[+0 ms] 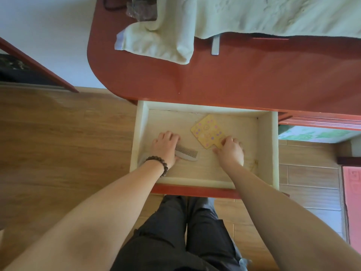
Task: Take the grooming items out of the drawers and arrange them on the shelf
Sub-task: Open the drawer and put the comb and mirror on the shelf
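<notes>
An open cream drawer (266, 145) juts out from under a red dresser top (234, 81). Inside it lie a grey comb (188, 155) and a yellow hand mirror (208, 131) with purple dots. My left hand (165, 148), a bead bracelet on its wrist, covers the comb's left end with fingers curled round it. My right hand (231, 150) pinches the mirror's handle at its lower right corner.
A pale green towel (234, 16) drapes over the back of the dresser top, with a metal handle (215, 45) beside it. A dark hair tie and a clear bag lie at the top left. Wood-look floor surrounds the drawer; a pink mat (353, 202) lies far right.
</notes>
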{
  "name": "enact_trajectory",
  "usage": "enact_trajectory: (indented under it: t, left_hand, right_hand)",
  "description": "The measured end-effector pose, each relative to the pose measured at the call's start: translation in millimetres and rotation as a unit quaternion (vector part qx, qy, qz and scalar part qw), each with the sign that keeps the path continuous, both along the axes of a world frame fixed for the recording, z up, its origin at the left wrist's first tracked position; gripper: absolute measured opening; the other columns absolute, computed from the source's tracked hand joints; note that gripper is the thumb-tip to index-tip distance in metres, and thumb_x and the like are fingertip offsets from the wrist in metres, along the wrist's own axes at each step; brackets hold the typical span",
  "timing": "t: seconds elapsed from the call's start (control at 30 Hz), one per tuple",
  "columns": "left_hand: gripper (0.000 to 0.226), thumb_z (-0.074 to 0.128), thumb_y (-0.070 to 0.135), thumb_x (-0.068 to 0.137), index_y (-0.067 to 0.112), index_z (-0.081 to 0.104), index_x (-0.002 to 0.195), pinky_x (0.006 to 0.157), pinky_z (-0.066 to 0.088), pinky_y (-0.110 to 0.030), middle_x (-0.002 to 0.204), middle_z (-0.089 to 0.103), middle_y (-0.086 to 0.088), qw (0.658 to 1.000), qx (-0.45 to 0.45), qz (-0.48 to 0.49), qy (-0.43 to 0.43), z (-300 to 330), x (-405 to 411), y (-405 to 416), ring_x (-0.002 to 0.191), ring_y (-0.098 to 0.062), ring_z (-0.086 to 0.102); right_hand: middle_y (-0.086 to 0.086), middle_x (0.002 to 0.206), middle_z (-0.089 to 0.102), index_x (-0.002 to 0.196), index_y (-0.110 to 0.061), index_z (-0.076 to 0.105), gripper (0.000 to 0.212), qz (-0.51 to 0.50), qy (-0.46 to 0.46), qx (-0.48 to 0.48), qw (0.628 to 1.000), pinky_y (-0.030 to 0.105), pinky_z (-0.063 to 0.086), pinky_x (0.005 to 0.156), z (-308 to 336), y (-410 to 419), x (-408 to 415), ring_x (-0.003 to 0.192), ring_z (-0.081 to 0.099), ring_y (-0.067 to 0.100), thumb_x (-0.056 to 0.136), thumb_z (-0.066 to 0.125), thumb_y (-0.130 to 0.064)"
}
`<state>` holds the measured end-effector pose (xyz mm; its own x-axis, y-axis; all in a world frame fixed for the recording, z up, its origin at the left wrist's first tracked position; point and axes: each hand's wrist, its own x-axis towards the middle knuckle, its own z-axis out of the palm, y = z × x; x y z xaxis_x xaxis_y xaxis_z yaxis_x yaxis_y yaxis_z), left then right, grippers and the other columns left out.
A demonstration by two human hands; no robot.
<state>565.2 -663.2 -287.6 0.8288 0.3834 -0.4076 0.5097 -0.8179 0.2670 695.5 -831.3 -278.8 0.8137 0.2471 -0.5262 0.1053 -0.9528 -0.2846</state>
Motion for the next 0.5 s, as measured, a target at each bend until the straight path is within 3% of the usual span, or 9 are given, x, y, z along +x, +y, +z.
enact_trajectory:
  t: [0.2,0.37,0.5]
  left_hand:
    - [0.051,0.075,0.043,0.074,0.017,0.050,0.110,0.093,0.040,-0.036,0.116,0.048,-0.004,0.999,0.011,0.037,0.038,-0.8,1.5,-3.3,0.111,-0.024,0.043]
    - [0.034,0.064,0.031,0.085,0.011,0.049,0.108,0.081,0.046,-0.036,0.108,0.055,-0.005,1.000,-0.011,0.025,0.014,4.3,4.2,-5.1,0.095,-0.024,0.053]
    - [0.030,0.059,0.022,0.091,0.010,0.051,0.117,0.081,0.050,-0.039,0.115,0.056,-0.007,0.995,-0.078,0.057,0.029,11.1,6.0,-11.6,0.099,-0.027,0.058]
  right_hand:
    - [0.012,0.126,0.050,0.119,-0.009,0.053,0.033,0.047,0.008,-0.010,0.999,0.040,0.038,0.096,3.1,1.7,2.0,0.118,0.043,0.030,0.089,0.058,-0.022]
    - [0.014,0.126,0.050,0.124,-0.005,0.048,0.037,0.052,0.028,0.002,0.998,0.038,0.042,0.088,11.2,-0.2,4.8,0.113,0.048,0.031,0.090,0.055,-0.019]
    - [0.012,0.123,0.044,0.117,-0.002,0.051,0.030,0.050,0.032,0.028,0.998,0.036,0.043,0.072,20.7,-3.3,5.7,0.089,0.049,0.029,0.092,0.051,-0.018]
